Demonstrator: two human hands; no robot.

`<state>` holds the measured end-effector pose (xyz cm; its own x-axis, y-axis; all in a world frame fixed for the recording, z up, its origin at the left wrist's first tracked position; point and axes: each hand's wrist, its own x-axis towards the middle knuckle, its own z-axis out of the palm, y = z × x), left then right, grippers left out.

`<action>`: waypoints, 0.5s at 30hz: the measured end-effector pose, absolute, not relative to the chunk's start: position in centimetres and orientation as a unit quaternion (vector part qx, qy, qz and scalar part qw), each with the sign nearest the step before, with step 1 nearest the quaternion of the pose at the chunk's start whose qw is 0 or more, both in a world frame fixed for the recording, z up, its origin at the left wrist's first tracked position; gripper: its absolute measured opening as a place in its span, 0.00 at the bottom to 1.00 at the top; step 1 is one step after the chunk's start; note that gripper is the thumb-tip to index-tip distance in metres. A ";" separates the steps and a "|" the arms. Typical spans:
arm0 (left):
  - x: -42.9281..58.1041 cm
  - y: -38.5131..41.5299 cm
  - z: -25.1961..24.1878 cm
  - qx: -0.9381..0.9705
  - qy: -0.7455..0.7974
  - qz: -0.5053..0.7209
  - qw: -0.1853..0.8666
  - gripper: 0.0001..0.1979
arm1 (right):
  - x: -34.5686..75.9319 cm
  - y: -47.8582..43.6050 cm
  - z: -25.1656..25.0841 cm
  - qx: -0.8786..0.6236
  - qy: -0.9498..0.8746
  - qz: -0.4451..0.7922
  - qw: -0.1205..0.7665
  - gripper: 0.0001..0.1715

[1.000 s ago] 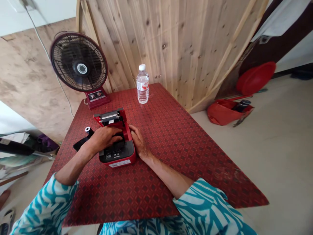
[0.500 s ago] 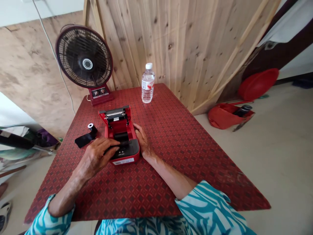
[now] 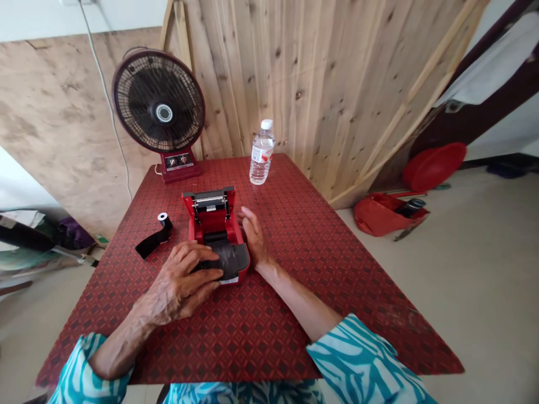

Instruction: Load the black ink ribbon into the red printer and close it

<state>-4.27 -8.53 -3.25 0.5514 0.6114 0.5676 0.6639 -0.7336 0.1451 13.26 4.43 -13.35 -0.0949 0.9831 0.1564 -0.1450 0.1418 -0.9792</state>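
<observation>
A red and black label printer [image 3: 241,259] stands on the table with its lid [image 3: 210,200] tilted up and back. A black roll [image 3: 215,237] lies inside it, and a strip of black ribbon [image 3: 225,262] reaches forward over the front panel. My left hand [image 3: 185,275] is closed on this strip at the printer's front left, fingertips on the film. Beside the printer's right wall is my right hand [image 3: 255,238], open, its fingers stretched up and holding nothing. A second small black ribbon roll [image 3: 163,222] stands to the left, its loose tail on the table.
Behind the printer stand a dark red fan [image 3: 163,112] and a water bottle [image 3: 261,157]. The table [image 3: 320,264] has a red patterned cover and ends at a wooden wall [image 3: 303,84]. On the floor at right are a red bag [image 3: 374,216] and a red round thing [image 3: 435,167].
My left hand has drawn the black strip forward, so it now covers the front panel. My right hand has loosened from the printer's side, its fingers lifting. The view has shifted slightly.
</observation>
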 end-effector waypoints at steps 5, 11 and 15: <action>-4.4 -8.7 -3.9 -0.878 -0.346 -0.327 0.044 0.10 | 12.6 8.9 -10.3 -0.366 -0.567 0.498 0.545 0.36; -4.5 -8.8 -4.1 -0.875 -0.349 -0.333 0.045 0.11 | 13.3 7.2 -9.0 -0.339 -0.579 0.507 0.542 0.32; -4.7 -9.0 -4.4 -0.869 -0.359 -0.336 0.047 0.11 | 14.5 3.9 -9.6 -0.334 -0.599 0.482 0.545 0.18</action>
<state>-4.65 -8.99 -4.43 0.5159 0.5933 0.6179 0.6562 -0.7374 0.1601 14.50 3.87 -9.60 -0.1825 0.9261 0.3302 -0.1246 0.3114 -0.9421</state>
